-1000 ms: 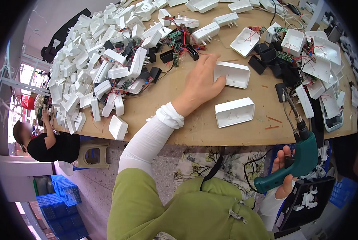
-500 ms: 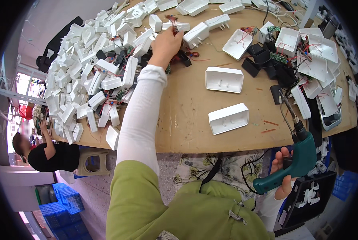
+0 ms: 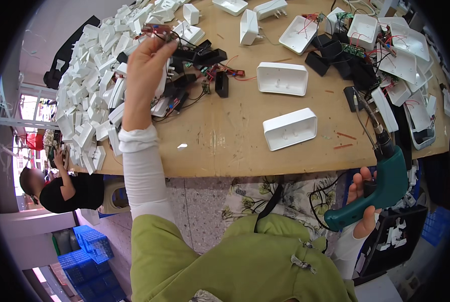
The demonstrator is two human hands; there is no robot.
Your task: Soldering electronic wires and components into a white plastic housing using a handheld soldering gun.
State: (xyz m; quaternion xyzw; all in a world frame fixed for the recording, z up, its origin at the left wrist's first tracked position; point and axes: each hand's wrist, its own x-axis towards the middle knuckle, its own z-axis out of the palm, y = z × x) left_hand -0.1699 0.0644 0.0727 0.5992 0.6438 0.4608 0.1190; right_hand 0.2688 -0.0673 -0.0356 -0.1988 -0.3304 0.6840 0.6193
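Note:
My left hand (image 3: 145,70) reaches over the heap of white plug housings (image 3: 91,75), its fingers closed on a small reddish-brown circuit board (image 3: 157,29) with wires. Just right of it lie black box-shaped parts (image 3: 222,84), wires and another reddish circuit board (image 3: 232,73). At the lower right my right hand (image 3: 363,199) grips a green soldering gun (image 3: 393,181) by its handle, the metal tip pointing up and away over the table. Two open white housings, a far one (image 3: 282,79) and a near one (image 3: 290,129), lie mid-table.
More white housings with wired boards (image 3: 398,65) and black boxes (image 3: 330,50) crowd the table's right side. A black bin (image 3: 393,236) with white pieces stands below the right edge. Blue crates (image 3: 91,261) are stacked at the lower left. Another person (image 3: 66,189) sits at the left.
My left hand has moved left with the circuit board. Black parts and wires it partly covered now show on the table. The soldering gun stays in my right hand; the whole view has shifted slightly.

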